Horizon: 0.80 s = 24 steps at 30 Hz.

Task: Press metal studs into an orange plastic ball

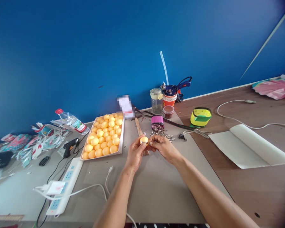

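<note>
A tray (121, 144) of orange balls (106, 134) lies to the left on the table (156, 193). Near the middle, the left hand (135, 155) has thumb and fingers clamped on one ball (144, 139); the right hand (165, 148) bunches its fingers at the ball's right side — whether they grip anything, I cannot tell. Fine work on the ball seems in hand, calling for a steady hold. The hands partly hide a wooden handle (138, 126); the small metal bits (166, 136) beyond are hard to make out.

The head camera looks forward and down, close over the tabletop (256, 190), toward the blue wall (104, 50).
</note>
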Each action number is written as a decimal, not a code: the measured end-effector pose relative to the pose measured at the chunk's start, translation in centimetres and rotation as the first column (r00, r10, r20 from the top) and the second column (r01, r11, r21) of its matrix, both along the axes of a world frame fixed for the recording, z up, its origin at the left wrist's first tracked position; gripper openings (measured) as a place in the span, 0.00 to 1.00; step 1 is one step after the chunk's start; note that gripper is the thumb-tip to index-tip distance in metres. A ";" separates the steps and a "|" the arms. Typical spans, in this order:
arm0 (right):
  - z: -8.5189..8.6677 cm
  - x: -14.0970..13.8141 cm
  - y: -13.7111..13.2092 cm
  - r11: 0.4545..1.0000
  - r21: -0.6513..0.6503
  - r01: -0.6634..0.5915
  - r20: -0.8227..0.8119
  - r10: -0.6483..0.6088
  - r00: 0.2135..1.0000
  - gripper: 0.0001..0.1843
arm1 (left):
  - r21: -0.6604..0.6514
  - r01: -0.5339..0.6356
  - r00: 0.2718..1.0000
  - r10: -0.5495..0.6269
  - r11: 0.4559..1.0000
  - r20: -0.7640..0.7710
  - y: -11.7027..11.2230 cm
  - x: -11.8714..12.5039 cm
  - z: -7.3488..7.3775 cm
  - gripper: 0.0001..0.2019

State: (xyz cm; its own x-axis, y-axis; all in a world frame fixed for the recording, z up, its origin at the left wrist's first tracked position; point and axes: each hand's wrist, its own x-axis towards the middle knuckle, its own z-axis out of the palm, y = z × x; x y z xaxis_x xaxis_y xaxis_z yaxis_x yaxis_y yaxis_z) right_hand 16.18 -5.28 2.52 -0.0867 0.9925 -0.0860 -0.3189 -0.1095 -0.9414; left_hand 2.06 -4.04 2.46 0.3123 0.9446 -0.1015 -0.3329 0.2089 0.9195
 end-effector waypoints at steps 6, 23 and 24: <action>0.1 0.1 -0.1 0.999 -0.029 -0.023 -0.032 0.022 0.999 0.07 | 0.004 0.006 0.999 -0.005 1.000 -0.034 -0.2 0.0 0.0 0.23; -0.1 -0.1 -0.2 0.998 -0.066 0.017 0.020 -0.016 1.000 0.07 | 0.089 -0.050 0.985 0.064 0.995 -0.159 -0.6 0.3 -0.7 0.23; -0.1 -0.1 -0.2 0.998 -0.063 0.019 -0.002 -0.019 1.000 0.09 | 0.099 -0.054 0.984 0.070 0.994 -0.166 -0.7 0.3 -0.5 0.24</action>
State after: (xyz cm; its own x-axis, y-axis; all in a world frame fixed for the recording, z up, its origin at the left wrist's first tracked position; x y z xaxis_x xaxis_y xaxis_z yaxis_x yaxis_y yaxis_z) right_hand 16.04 -5.44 2.41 -0.0680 0.9866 -0.1480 -0.3237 -0.1622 -0.9322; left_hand 2.37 -4.73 1.93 0.2389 0.9693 -0.0578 -0.1811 0.1029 0.9781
